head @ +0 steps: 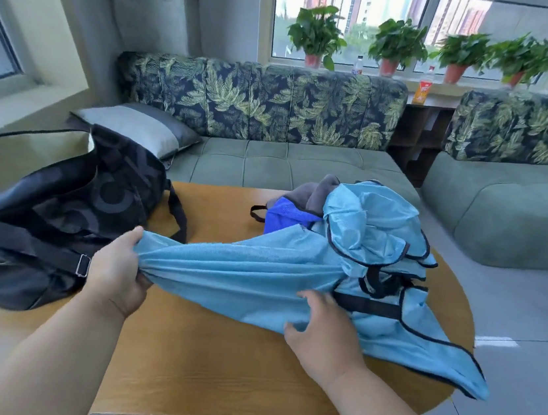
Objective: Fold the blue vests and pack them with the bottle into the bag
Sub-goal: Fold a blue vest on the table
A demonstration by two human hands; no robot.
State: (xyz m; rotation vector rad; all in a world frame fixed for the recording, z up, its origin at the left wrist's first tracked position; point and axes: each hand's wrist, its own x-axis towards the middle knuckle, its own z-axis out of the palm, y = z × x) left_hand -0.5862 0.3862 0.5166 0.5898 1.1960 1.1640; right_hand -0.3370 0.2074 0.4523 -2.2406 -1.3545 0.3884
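Note:
A light blue mesh vest (pixel 244 272) with black trim is stretched across the round wooden table (pixel 211 372). My left hand (pixel 116 270) grips its bunched left end. My right hand (pixel 323 330) lies on the vest's lower edge, fingers curled into the fabric. More light blue vests (pixel 370 226) are heaped at the table's right, partly over a dark blue item (pixel 285 219) and a grey cloth (pixel 312 194). A black shoulder bag (pixel 57 215) sits at the table's left edge, just beyond my left hand. I see no bottle on the table.
A green sofa (pixel 288 161) with a leaf-print back and a grey cushion (pixel 137 126) stands behind the table. Another sofa (pixel 506 215) is at the right. Potted plants (pixel 317 37) and bottles (pixel 358 65) line the windowsill.

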